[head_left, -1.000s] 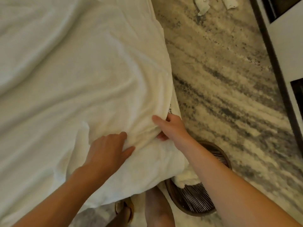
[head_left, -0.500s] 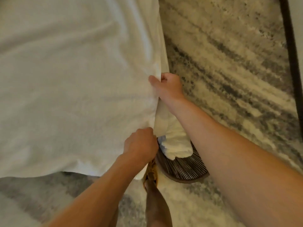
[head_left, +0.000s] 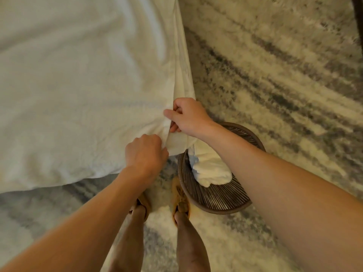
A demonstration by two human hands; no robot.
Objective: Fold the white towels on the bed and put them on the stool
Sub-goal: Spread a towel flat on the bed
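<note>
A large white towel [head_left: 74, 99] lies spread over the bed, filling the upper left of the view. My left hand [head_left: 146, 152] grips the towel's near corner with curled fingers. My right hand [head_left: 186, 115] pinches the towel's right edge a little farther up, thumb on top. Just below my right forearm stands a round brown woven stool [head_left: 216, 195]. A folded white towel [head_left: 211, 169] lies on the stool, partly hidden by my arm.
A shaggy grey and cream rug [head_left: 275, 85] covers the floor to the right and below. My two feet in tan sandals [head_left: 180, 201] stand between the bed and the stool. A dark furniture edge [head_left: 358, 16] runs down the far right.
My hands went from pressing on the towel to gripping its corner and edge. The view dropped, showing the stool, the folded towel on it and my feet.
</note>
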